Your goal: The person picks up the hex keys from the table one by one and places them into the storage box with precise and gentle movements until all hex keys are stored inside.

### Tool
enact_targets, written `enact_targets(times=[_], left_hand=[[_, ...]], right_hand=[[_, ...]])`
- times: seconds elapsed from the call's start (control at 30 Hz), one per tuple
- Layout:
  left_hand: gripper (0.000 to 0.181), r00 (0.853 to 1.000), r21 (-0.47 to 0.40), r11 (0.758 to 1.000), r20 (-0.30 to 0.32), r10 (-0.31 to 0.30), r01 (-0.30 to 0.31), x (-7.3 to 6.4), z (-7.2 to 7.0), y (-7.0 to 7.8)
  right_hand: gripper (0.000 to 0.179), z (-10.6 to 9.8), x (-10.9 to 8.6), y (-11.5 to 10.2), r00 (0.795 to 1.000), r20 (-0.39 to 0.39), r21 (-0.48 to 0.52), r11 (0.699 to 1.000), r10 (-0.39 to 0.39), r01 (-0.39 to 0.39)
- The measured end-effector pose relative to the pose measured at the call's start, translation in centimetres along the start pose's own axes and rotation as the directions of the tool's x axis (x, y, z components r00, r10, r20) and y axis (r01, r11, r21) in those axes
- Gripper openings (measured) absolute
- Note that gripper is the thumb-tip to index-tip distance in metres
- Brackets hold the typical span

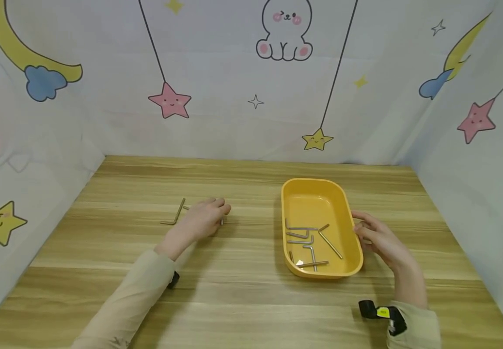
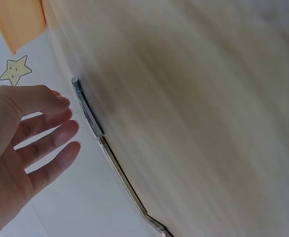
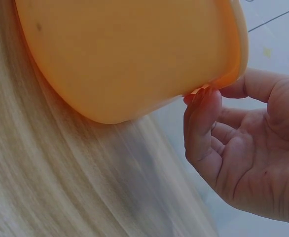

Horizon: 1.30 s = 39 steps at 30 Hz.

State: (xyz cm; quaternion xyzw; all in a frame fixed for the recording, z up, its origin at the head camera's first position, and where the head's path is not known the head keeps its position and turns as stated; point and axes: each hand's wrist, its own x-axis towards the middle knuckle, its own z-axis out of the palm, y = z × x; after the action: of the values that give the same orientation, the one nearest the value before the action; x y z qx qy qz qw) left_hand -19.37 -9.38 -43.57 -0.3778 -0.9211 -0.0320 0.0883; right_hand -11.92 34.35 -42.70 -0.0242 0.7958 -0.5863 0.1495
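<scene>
The left hand (image 1: pixel 201 220), fingers loosely parted, hovers beside hex keys (image 1: pixel 179 212) on the table (image 1: pixel 243 291), while the right hand (image 1: pixel 382 242) pinches the yellow tray's (image 1: pixel 312 208) rim.

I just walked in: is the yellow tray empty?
Not empty: several L-shaped hex keys lie inside the yellow tray, toward its near end.

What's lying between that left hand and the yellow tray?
In the head view, the end of a metal rod shows beside the left hand; from there to the yellow tray, the wooden tabletop is bare.
</scene>
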Motion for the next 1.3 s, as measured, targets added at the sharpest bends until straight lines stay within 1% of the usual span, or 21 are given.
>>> enact_targets(times=[0.07, 0.13, 0.3, 0.43, 0.8, 0.97, 1.13, 1.3], left_hand=[[0.018, 1.0, 0.012, 1.0, -0.017, 0.017, -0.017, 0.0, 0.2, -0.2], [0.02, 1.0, 0.018, 0.999, -0.017, 0.026, -0.026, 0.1, 0.3, -0.4], [0.022, 0.999, 0.025, 0.999, 0.036, 0.033, -0.034, 0.3, 0.5, -0.7], [0.018, 0.996, 0.027, 0.999, 0.076, 0.036, -0.038, 0.4, 0.6, -0.9], [0.014, 0.994, 0.017, 0.999, 0.11, 0.025, -0.027, 0.5, 0.8, -1.0], [0.014, 0.995, 0.024, 0.999, 0.099, 0.034, -0.036, 0.5, 1.1, -1.1], [0.014, 0.993, 0.024, 0.999, 0.115, 0.028, -0.031, 0.5, 1.0, -1.0], [0.013, 0.99, -0.014, 1.0, 0.142, 0.022, -0.02, 0.4, 0.7, -1.1]], right_hand=[[0.059, 0.0, 0.0, 0.0, 1.0, -0.001, 0.004, 1.0, 0.006, -0.006], [0.059, 0.0, 0.1, 0.0, 1.0, -0.004, 0.006, 1.0, 0.012, -0.012], [0.058, 0.1, 0.1, 0.1, 1.0, -0.008, 0.009, 1.0, 0.017, -0.017], [0.057, 0.2, 0.1, 0.0, 1.0, -0.006, 0.004, 1.0, 0.017, -0.017], [0.057, 0.2, 0.0, -0.3, 1.0, -0.002, 0.011, 1.0, 0.004, -0.004], [0.057, 0.2, 0.0, -0.1, 1.0, -0.007, 0.004, 1.0, 0.006, -0.006], [0.059, 0.1, -0.1, -0.1, 1.0, 0.002, 0.002, 1.0, -0.001, 0.001], [0.059, 0.2, -0.2, -0.2, 1.0, 0.0, 0.004, 1.0, 0.002, -0.002]])
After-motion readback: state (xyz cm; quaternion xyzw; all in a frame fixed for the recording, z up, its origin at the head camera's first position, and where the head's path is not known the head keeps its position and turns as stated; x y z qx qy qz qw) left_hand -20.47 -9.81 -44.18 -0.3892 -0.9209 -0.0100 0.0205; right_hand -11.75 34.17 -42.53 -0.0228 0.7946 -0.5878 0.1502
